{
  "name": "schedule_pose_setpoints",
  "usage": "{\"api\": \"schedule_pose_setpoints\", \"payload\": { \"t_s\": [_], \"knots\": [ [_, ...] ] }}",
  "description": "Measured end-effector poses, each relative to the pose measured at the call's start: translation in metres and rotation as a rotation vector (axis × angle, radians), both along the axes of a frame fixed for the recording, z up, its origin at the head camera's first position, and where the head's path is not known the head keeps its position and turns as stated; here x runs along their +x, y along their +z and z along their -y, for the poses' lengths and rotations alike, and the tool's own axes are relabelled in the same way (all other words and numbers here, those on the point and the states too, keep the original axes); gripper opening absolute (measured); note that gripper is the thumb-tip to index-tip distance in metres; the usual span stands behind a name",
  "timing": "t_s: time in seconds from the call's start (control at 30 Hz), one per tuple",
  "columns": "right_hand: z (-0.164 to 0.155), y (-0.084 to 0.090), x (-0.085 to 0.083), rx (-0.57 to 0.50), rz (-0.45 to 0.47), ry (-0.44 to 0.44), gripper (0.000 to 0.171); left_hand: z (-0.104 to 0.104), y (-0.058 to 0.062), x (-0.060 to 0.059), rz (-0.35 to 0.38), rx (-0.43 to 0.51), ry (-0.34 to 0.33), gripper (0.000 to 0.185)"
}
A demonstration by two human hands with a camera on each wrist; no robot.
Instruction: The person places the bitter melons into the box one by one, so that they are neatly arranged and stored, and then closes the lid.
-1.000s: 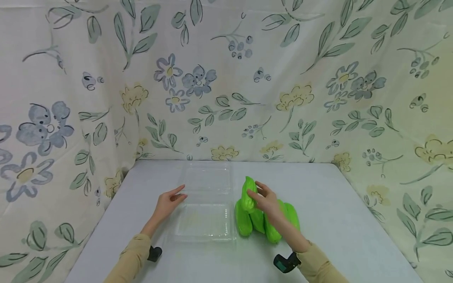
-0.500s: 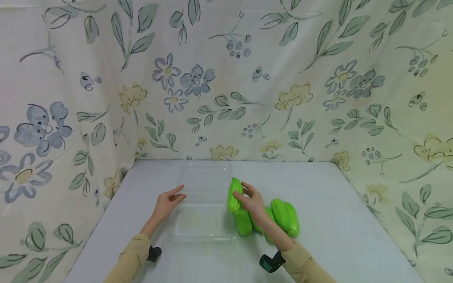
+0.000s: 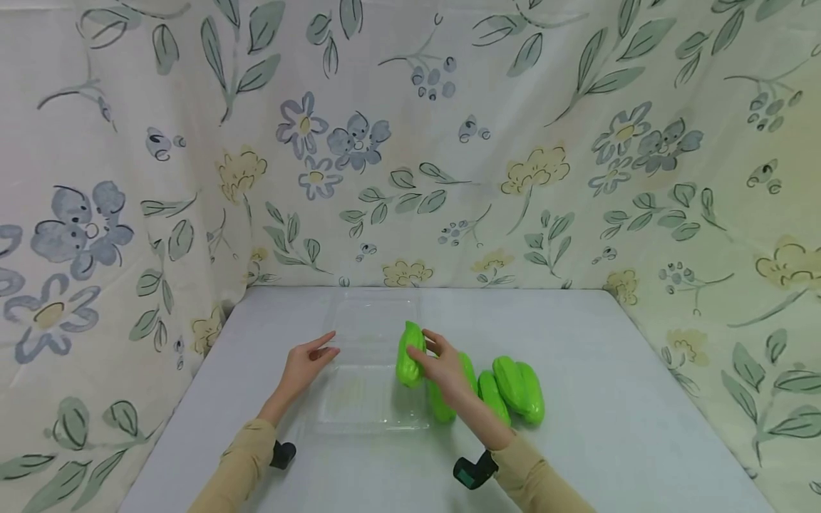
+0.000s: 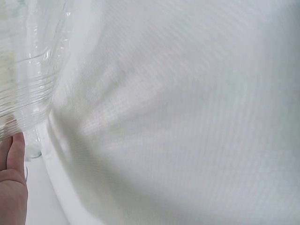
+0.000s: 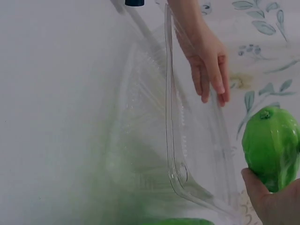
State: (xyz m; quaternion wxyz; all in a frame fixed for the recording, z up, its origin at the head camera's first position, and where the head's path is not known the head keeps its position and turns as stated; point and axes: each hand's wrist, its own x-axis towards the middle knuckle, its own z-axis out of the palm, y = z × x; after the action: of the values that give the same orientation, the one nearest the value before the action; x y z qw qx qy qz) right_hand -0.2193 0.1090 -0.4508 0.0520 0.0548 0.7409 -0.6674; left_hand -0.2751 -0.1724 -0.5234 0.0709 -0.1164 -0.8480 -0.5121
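A clear plastic clamshell container [image 3: 359, 429] lies open on the table, its lid [image 3: 378, 303] toward the back. My left hand [image 3: 303, 367] rests at its left edge near the hinge, fingers mostly straight; in the right wrist view that hand [image 5: 206, 56] shows beyond the clear plastic. Between thumb and fingers my right hand [image 3: 445, 367] holds a glossy green, ridged, elongated fruit or vegetable [image 3: 409, 356] above the container's right side. The held piece [image 5: 269, 140] shows its stem end in the right wrist view.
Several more green pieces [image 3: 513, 385] lie right of the container, some partly behind my right forearm. The table [image 3: 596, 442] is white. A floral cloth [image 3: 410, 142] hangs at the back and sides.
My right hand has carried the green piece leftward, from above the pile to over the container's right side. The left hand stays in nearly the same place.
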Motion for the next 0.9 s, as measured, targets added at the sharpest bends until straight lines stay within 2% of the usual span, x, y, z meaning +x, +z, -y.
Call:
{"api": "schedule_pose_setpoints", "payload": {
  "t_s": [0.3, 0.7, 0.9],
  "knots": [
    [0.016, -0.011, -0.003, -0.063, -0.020, 0.058, 0.067, 0.000, 0.000, -0.001, -0.030, -0.008, -0.003, 0.046],
    [0.039, -0.025, -0.002, -0.115, -0.015, 0.064, 0.065, -0.002, 0.001, -0.002, -0.005, -0.032, 0.010, 0.048],
    [0.051, -0.034, -0.002, -0.127, 0.002, 0.062, 0.063, -0.003, 0.002, -0.002, -0.017, -0.036, 0.030, 0.046]
  ]
}}
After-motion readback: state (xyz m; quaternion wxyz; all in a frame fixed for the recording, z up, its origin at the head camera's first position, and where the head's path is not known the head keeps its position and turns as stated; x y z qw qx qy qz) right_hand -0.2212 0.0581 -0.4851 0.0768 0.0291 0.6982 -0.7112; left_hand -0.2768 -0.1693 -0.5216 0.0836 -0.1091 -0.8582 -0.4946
